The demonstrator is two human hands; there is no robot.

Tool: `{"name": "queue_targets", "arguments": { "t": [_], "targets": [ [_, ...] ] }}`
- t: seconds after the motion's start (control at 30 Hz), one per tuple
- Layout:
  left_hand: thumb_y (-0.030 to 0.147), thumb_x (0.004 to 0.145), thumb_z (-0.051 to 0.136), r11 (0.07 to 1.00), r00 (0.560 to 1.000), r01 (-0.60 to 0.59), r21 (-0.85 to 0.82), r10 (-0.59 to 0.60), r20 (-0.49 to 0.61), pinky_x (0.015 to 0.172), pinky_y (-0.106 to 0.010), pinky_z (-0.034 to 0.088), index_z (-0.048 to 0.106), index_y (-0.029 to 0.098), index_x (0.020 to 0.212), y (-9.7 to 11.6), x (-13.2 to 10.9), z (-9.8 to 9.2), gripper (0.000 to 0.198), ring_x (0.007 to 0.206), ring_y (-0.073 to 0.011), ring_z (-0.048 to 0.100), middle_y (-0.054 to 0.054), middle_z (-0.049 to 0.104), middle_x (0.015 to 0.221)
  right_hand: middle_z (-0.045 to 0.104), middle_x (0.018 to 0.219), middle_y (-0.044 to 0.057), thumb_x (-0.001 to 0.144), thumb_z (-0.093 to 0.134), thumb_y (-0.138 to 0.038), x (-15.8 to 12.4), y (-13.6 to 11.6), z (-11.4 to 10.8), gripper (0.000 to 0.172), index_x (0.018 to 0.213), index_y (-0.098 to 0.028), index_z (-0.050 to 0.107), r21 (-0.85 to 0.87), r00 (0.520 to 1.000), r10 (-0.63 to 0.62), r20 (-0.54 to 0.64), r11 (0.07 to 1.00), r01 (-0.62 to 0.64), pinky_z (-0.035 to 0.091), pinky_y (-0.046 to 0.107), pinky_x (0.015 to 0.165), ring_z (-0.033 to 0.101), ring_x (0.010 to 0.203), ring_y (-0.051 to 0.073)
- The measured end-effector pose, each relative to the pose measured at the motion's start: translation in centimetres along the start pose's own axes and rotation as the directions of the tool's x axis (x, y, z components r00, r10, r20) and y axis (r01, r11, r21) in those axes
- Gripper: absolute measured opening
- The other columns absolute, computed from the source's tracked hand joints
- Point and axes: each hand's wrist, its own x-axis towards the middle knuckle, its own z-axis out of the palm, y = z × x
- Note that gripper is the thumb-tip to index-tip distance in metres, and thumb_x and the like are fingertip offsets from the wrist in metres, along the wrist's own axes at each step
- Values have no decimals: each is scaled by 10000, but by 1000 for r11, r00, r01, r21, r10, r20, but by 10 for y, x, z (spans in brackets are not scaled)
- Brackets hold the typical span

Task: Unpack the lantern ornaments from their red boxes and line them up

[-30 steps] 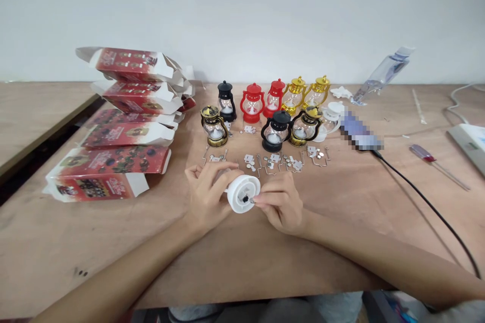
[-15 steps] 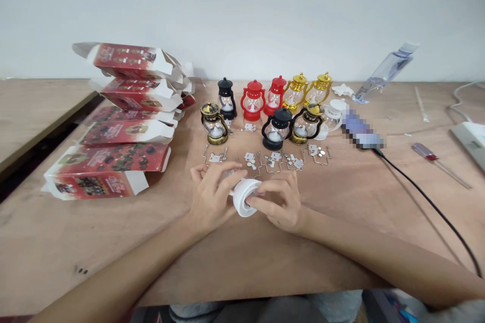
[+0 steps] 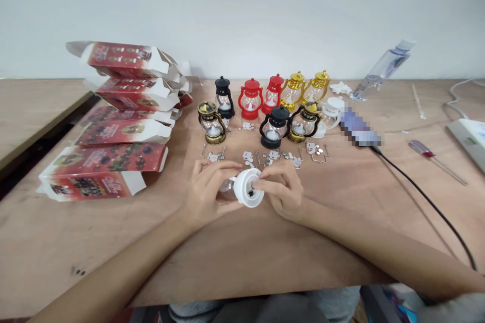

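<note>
My left hand (image 3: 208,186) is wrapped around a small white plastic lantern (image 3: 239,193), tipped on its side. Its clear bulb (image 3: 227,189) shows between my fingers. The round base faces me, its underside open, with a small dark part (image 3: 250,193) inside. At the right edge of that base, my right hand (image 3: 282,186) has thumb and fingertips pinched together; whatever is between them is too small to tell. Just beyond my hands lie small white plastic pieces (image 3: 275,155), coin-like silver discs (image 3: 319,151) and bent wire handles (image 3: 322,161).
Several mini lanterns stand behind: black (image 3: 273,128), red (image 3: 250,100), gold (image 3: 293,92), bronze (image 3: 212,123) and white (image 3: 333,113). Opened red boxes (image 3: 106,161) pile up at left. At right are a phone (image 3: 356,126) with a black cable, a screwdriver (image 3: 428,151) and a tilted bottle (image 3: 382,70).
The lantern's base has turned more toward me, showing its inside. My right fingertips have drawn back from the middle of the base to its right edge.
</note>
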Motion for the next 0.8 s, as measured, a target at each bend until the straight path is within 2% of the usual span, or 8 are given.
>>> {"name": "queue_targets", "arguments": {
  "t": [0.1,0.2,0.3,0.47,0.57,0.67,0.8],
  "targets": [
    [460,786,654,999,997,-44,-27,46,66,701,-332,395,512,214,1111,0,3,-4,432,875,-208,667,-89,696,1016,613,779,2,910,518,-251,-1,5,-2,160,875,-310,663,16,1000,31,3,999,-31,424,330,692,536,729,141],
    [497,821,591,995,987,-88,-38,92,129,731,-327,414,468,211,1265,-1,4,-6,542,922,-214,650,-116,666,1092,608,786,-2,885,564,-270,-3,9,-3,126,882,-331,675,21,999,-9,30,1000,8,414,331,699,534,740,140],
    [502,817,589,992,983,-88,-95,102,150,744,-327,422,436,201,1325,-3,3,-6,611,940,-223,633,-125,649,1117,610,803,-3,877,577,-263,-4,11,-4,125,884,-338,677,23,997,-46,63,999,44,412,329,710,533,763,139],
    [523,791,608,967,981,-23,-255,72,183,729,-326,458,446,202,1291,-7,3,-5,616,838,-204,649,-87,683,990,617,824,1,892,551,-231,-3,13,-5,152,876,-316,676,45,986,-129,102,991,125,405,314,701,532,775,135],
    [539,770,627,941,981,44,-335,23,194,714,-314,489,497,200,1182,-9,5,-5,549,756,-186,661,-73,690,923,619,837,8,920,506,-229,0,12,-5,191,861,-290,678,38,982,-139,126,990,135,404,304,692,535,779,129],
    [533,789,609,899,980,62,-433,27,198,684,-289,511,544,191,1081,-13,6,-5,454,757,-181,668,-78,687,887,619,839,13,929,476,-188,3,12,-5,205,880,-262,660,47,978,-171,120,985,167,407,300,685,542,773,125],
    [512,794,617,869,982,88,-486,7,190,677,-263,518,572,196,1073,-17,3,-3,425,764,-174,675,-73,697,892,625,859,15,924,468,-154,4,12,-3,159,947,-244,598,67,978,-186,99,981,180,419,297,679,551,748,123]
  ]
}}
